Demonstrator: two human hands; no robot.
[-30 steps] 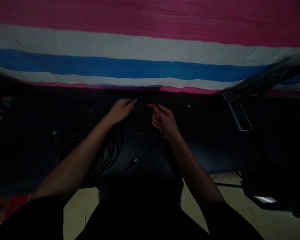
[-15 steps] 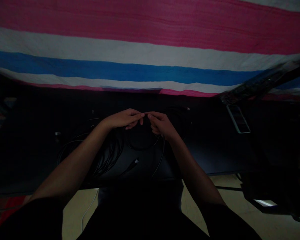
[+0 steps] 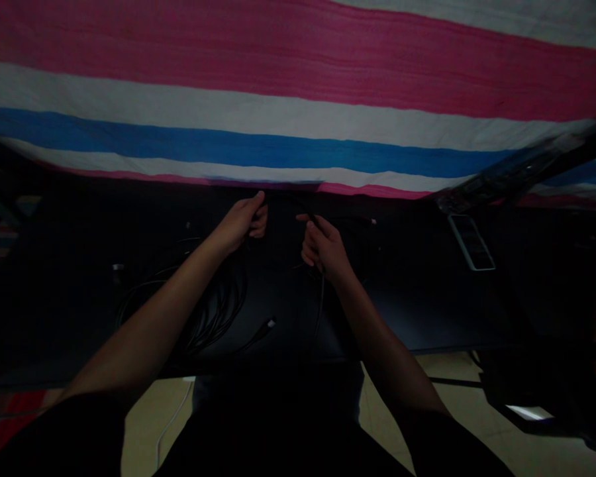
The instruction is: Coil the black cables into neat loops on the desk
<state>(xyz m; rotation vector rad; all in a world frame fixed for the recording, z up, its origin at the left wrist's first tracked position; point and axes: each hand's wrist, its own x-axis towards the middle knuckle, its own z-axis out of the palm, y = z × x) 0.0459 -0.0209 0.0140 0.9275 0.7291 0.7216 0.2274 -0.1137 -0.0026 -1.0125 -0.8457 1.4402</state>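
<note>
A black cable (image 3: 320, 308) runs through my right hand (image 3: 325, 248), which is closed round it with the index finger pointing left. Its tail drops from the palm toward the table's front edge. Above, the same cable seems to arc dimly to my left hand (image 3: 246, 222), closed in a pinch with the thumb on top. The hands are apart, the left slightly farther from me. Below my left forearm lies a coil of black cable (image 3: 218, 321). A cable plug with a pale metal tip (image 3: 271, 323) rests beside it.
The dark table (image 3: 427, 305) bears a phone (image 3: 471, 242) at right, near a clear plastic-wrapped item (image 3: 496, 175). Another plug (image 3: 118, 267) lies at left, and a cable end (image 3: 373, 221) right of my hands. Striped cloth (image 3: 278, 119) hangs behind. A white cord (image 3: 171, 417) trails below.
My hands have drawn apart from nearly touching. The left moved left and away from me, the fingers curling tighter; the right shifted slightly, with cable now spanning the gap.
</note>
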